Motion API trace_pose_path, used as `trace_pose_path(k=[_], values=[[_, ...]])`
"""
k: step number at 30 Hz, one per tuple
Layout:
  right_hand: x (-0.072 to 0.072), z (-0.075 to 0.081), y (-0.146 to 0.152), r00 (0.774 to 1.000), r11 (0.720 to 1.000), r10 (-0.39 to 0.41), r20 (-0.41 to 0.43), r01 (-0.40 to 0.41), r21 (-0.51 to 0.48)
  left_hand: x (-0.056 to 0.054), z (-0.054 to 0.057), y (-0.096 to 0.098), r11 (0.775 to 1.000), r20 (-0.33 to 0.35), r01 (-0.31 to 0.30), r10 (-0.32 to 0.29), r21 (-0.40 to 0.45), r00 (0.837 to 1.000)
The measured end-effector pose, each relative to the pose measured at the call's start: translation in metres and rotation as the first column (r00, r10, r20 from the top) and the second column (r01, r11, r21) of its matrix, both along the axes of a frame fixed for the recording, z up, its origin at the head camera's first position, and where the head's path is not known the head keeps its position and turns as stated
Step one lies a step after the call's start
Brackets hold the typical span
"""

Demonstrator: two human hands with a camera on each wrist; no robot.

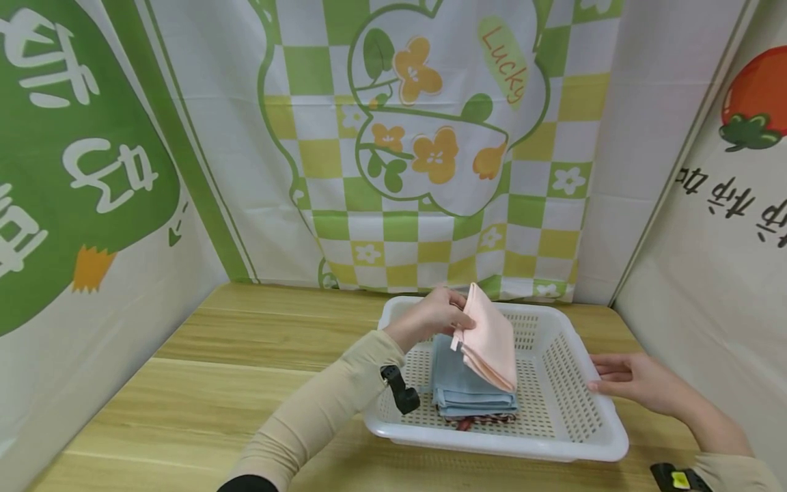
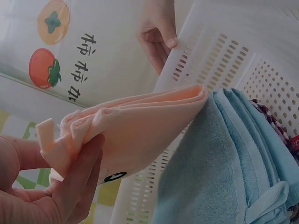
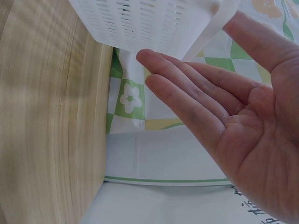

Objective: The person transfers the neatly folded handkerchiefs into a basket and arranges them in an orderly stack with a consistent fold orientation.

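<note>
My left hand (image 1: pixel 434 316) pinches a folded pale pink towel (image 1: pixel 492 340) by its looped end, between thumb and fingers. The towel slants down over a folded light blue towel (image 1: pixel 447 372), its lower edge right at the blue one's top in the left wrist view. Both are within a white perforated plastic basket (image 1: pixel 492 446). Under the blue towel a dark red patterned cloth (image 1: pixel 486 417) peeks out. At the basket's right side is my right hand (image 1: pixel 654 384); in the right wrist view its fingers (image 3: pixel 191 105) are straight beneath the rim, with the thumb at the rim.
The basket stands on a wooden table (image 1: pixel 246 369). Printed cloth hangs close behind it, with a green checked panel (image 1: pixel 393 232). More printed sheets form walls at the left and right.
</note>
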State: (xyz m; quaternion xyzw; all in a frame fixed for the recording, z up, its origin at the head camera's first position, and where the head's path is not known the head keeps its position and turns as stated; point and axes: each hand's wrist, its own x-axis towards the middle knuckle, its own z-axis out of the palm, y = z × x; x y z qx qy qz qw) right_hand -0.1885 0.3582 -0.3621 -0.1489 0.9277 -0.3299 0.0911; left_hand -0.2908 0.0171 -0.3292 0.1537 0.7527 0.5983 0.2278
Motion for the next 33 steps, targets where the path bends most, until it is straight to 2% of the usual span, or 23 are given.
trace_pose_path(k=[12, 18, 33], values=[[0.001, 0.0, 0.0, 1.0, 1.0, -0.004, 0.005, 0.004, 0.001, 0.003, -0.001, -0.01, 0.997, 0.023, 0.056, -0.055, -0.048, 0.998], [0.001, 0.0, -0.001, 1.0, 1.0, -0.028, 0.006, 0.028, 0.013, 0.001, -0.003, -0.015, 0.996, 0.023, 0.064, -0.063, -0.068, 0.998], [0.002, 0.001, -0.002, 0.999, 1.0, -0.03, 0.016, 0.03, 0.001, 0.003, -0.004, -0.024, 0.991, 0.011, 0.062, -0.061, -0.116, 0.998]])
